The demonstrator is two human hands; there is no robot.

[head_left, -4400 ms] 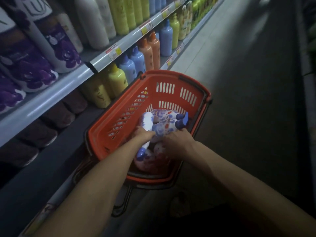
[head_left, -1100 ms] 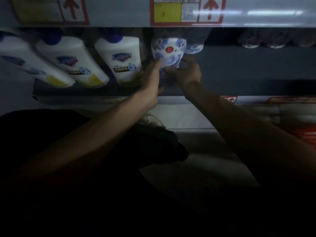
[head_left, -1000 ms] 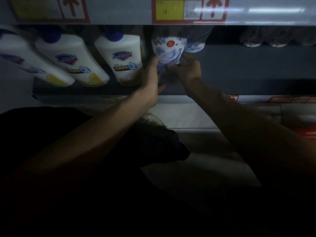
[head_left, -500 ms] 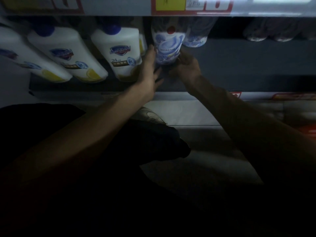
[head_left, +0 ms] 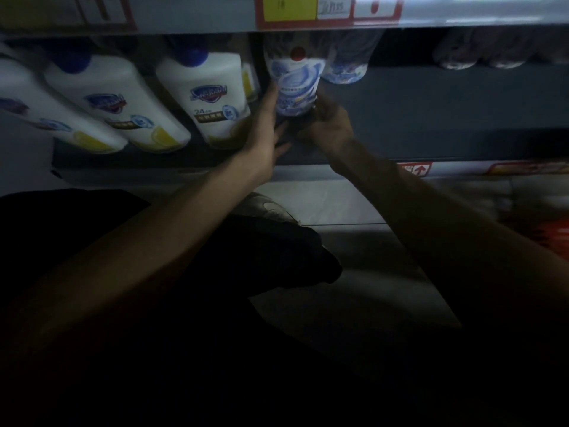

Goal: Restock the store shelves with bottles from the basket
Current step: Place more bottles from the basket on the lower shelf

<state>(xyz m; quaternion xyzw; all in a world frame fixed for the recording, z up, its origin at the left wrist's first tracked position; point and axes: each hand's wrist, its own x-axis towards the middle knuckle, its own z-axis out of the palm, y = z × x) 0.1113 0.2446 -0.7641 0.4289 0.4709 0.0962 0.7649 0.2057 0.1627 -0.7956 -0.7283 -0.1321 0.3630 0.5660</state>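
Note:
A white bottle with a blue swirl pattern and a red dot (head_left: pixel 294 84) stands on the dark low shelf (head_left: pixel 431 118), under the upper shelf rail. My left hand (head_left: pixel 266 131) lies flat against its left side, fingers apart. My right hand (head_left: pixel 326 124) cups its base from the right. A second patterned bottle (head_left: pixel 346 63) stands just behind and to the right. The orange basket (head_left: pixel 554 238) shows only as a blurred corner at the right edge.
White soap bottles with blue caps (head_left: pixel 206 97) fill the shelf to the left, the nearest touching my left hand. More dim bottles (head_left: pixel 480 53) stand far right. The shelf stretch between is bare. Price tags (head_left: pixel 326 7) hang on the upper rail. My knee and shoe (head_left: pixel 268 208) are below.
I left the basket and turned to the low shelf. Over the last second the patterned bottle has slid deeper under the upper rail, both hands following it in.

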